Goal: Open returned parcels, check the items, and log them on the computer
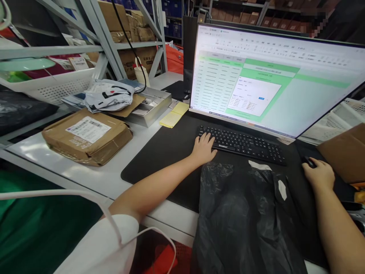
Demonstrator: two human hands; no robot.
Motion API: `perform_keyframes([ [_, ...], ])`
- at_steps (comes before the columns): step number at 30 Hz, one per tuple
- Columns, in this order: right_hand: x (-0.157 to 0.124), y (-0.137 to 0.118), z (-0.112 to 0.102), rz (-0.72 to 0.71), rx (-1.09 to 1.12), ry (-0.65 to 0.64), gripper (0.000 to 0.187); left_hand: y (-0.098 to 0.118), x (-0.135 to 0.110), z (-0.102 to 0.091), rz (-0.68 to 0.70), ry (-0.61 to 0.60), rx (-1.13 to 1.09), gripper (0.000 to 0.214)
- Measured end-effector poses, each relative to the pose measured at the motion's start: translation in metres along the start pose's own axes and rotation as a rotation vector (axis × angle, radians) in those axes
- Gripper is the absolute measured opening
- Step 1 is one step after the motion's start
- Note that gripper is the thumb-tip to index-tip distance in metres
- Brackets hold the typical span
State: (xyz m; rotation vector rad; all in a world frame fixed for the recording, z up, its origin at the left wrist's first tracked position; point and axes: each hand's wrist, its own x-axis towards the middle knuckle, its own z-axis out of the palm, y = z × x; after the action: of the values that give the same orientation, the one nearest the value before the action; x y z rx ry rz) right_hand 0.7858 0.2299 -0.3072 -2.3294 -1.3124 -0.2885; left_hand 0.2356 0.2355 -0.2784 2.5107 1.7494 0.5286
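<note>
My left hand [203, 148] rests with fingers spread over the left end of a black keyboard [242, 142]. At the right, my right hand [319, 174] is curled over a black computer mouse [309, 162], most of which it hides. Behind the keyboard stands a large monitor [216, 91] showing a spreadsheet with green bands and a small white dialog window. A black plastic bag [230, 217] lies between my arms, in front of the keyboard, on a black desk mat [159, 160]. White label scraps show on the bag's upper right part.
Left on the desk sits a taped cardboard box [114, 146] with a shipping label. Behind it are a white plastic-wrapped packet [110, 97], a metal tray [154, 110] and yellow sticky notes [172, 118]. A brown carton [346, 152] stands beyond my right hand. A white cable [71, 193] crosses the lower left.
</note>
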Motion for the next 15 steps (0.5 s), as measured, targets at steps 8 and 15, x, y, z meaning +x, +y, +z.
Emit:
perform_keyframes([
  [8,-0.0007,-0.0017,-0.0001,-0.002,0.025,-0.001,0.060,-0.0002,0.0001,-0.0004,0.002,0.003,0.003,0.066],
  [15,-0.0036,-0.0043,-0.0008,-0.004,0.007,-0.010,0.059,-0.0001,0.0002,-0.0023,-0.006,-0.012,0.019,0.066],
])
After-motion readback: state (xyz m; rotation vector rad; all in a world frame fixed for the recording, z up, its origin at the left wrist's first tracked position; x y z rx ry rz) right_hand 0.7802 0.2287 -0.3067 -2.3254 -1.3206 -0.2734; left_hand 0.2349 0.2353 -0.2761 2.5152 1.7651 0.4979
